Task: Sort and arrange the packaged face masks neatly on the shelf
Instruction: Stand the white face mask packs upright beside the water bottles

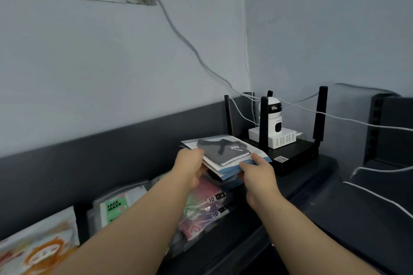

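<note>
A stack of packaged face masks [223, 150] with a dark grey mask printed on the top pack sits on the black shelf [297, 203], just left of the router. My left hand [190, 166] grips the stack's left edge. My right hand [257, 171] grips its front right corner. Under and in front of the stack lie clear packs of pink masks [207, 210] marked "10". Further left stand a green "FACE MASK" pack [114, 207] and a white pack with an orange cartoon figure [42, 250].
A black router [295, 156] with tall antennas stands right of the stack, with a white box and a small white camera [273, 116] on it. White cables hang along the wall and across the shelf at right. The grey wall runs close behind.
</note>
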